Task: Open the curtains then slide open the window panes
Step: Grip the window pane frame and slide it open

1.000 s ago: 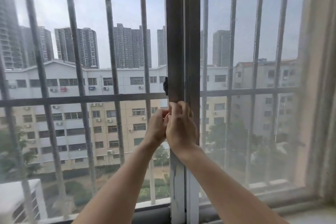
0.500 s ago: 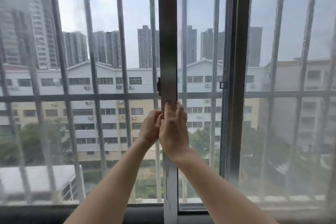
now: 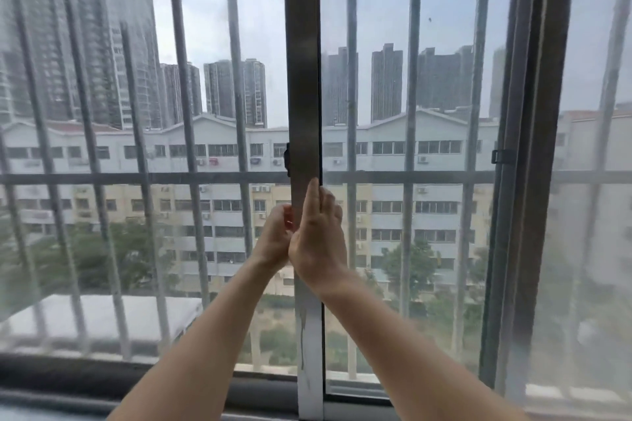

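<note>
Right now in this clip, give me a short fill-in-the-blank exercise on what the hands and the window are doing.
1. Both hands, the left hand and the right hand, rest on the same ____ window stile.
2. Outside the glass runs a grille of metal ____.
3. The gap between that stile and the dark frame on the right shows the window is partly ____.

Missing words: vertical; bars; open

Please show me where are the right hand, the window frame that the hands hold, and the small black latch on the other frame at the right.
right hand (image 3: pixel 316 246): head view, back of the hand.
window frame (image 3: pixel 302 79): head view, upper upright bar.
black latch (image 3: pixel 498 156): head view, its middle.
</note>
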